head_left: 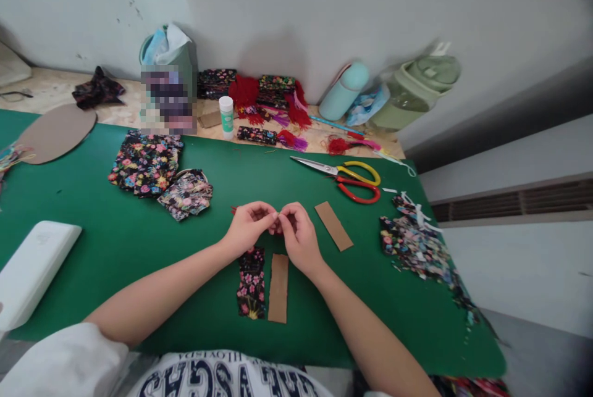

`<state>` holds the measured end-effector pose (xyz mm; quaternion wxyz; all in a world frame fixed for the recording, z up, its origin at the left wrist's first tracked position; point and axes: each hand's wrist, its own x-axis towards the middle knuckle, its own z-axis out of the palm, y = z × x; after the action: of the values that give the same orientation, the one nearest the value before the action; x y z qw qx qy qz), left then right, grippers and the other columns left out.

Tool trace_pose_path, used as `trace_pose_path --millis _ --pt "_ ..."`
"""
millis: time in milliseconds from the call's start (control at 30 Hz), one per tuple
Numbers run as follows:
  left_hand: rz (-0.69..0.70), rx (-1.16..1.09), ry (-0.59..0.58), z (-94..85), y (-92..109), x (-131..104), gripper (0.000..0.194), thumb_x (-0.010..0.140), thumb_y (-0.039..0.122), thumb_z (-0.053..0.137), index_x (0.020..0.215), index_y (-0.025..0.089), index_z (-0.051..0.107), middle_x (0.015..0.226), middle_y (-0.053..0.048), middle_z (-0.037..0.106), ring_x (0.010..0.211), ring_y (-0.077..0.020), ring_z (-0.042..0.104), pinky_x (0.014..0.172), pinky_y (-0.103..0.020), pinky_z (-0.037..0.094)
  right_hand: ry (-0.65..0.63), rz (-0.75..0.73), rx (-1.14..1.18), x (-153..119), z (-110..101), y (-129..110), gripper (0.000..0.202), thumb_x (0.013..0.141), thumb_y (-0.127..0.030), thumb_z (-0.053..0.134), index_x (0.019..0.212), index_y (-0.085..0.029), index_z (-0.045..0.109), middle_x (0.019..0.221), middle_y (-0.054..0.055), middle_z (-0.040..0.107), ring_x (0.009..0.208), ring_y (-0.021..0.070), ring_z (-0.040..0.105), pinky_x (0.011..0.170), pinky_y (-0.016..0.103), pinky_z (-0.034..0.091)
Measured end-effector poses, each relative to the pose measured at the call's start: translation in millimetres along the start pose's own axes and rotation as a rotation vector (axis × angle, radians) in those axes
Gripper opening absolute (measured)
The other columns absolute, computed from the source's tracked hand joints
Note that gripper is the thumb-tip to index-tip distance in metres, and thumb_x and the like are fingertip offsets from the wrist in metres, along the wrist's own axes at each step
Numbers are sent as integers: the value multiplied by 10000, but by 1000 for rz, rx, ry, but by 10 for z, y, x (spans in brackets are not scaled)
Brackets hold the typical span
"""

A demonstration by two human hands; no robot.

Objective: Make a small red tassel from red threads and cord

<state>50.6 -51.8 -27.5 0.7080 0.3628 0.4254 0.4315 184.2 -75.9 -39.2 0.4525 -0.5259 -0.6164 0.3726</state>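
My left hand (250,224) and my right hand (299,233) meet over the green mat, thumbs and fingertips pinched together. Between them is something small and red that looks like thread, mostly hidden by the fingers. A bit of red also pokes out beyond my left hand. Just below lies a black floral fabric strip (251,286), its top end near my left hand. Beside it, under my right wrist, is a brown cardboard strip (278,289). Another cardboard strip (334,226) lies at an angle to the right of my right hand.
Scissors (340,171) with yellow and red handles lie beyond my hands. Fabric scraps (417,246) are heaped at right, stacked floral fabric (147,163) at left. A glue stick (227,117), red tassels (244,91) and bottles (345,91) stand along the wall. A white device (39,270) sits front left.
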Motion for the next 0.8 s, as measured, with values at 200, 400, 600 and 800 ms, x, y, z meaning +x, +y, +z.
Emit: trace_pose_path --millis 200,400,600,800 --pt "-90 -147 43 39 -68 13 288 613 340 791 685 118 622 583 12 616 529 -69 550 562 -211 461 93 -35 -83 -27 72 21 85 932 -237 406 854 -222 437 836 22 470 720 152 489 647 304 437" --pt "-99 -222 66 48 -132 11 279 609 317 802 686 113 627 595 16 612 531 -55 543 577 -200 455 109 35 -42 -45 121 45 97 935 -279 396 860 -225 424 845 27 457 748 165 487 655 321 438" --pt "-106 -265 44 54 -137 19 325 588 345 824 704 111 632 613 15 617 551 -53 546 573 -188 446 110 195 147 -41 150 12 160 922 -375 427 862 -227 430 829 12 465 688 144 506 612 303 462" --pt "-56 -152 34 53 -85 10 345 609 390 809 710 116 625 603 20 606 546 -57 530 571 -197 447 105 313 323 -27 155 -41 255 872 -478 506 840 -232 449 725 -15 511 615 132 527 623 302 508"
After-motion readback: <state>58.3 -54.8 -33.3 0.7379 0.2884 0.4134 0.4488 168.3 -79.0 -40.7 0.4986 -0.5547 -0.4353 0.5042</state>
